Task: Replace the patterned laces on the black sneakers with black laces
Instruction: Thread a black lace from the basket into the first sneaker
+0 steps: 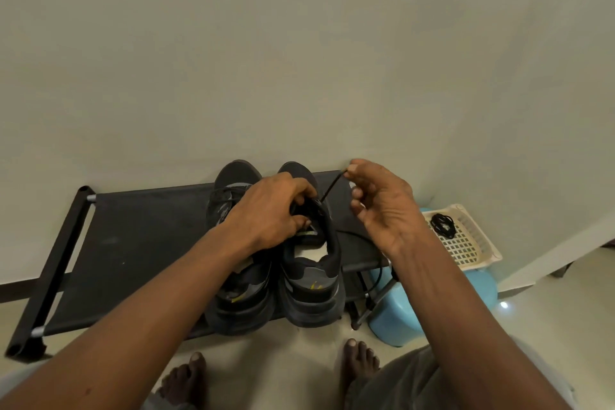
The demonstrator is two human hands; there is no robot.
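Two black sneakers stand side by side on a low black rack (133,243), toes toward the wall. The left sneaker (233,293) has dark laces showing near its toe. My left hand (269,210) grips the tongue and eyelet area of the right sneaker (312,286). My right hand (379,206) pinches the tip of a black lace (331,188) between thumb and forefinger, pulling it up and to the right from the shoe's eyelets. The rest of that lace trails over the rack beside the shoe. A coiled black lace (442,225) lies in a cream basket.
The cream plastic basket (472,243) sits on a light blue stool (399,313) to the right of the rack. A plain wall stands directly behind the rack. My bare feet (359,363) rest on the pale tiled floor in front of it.
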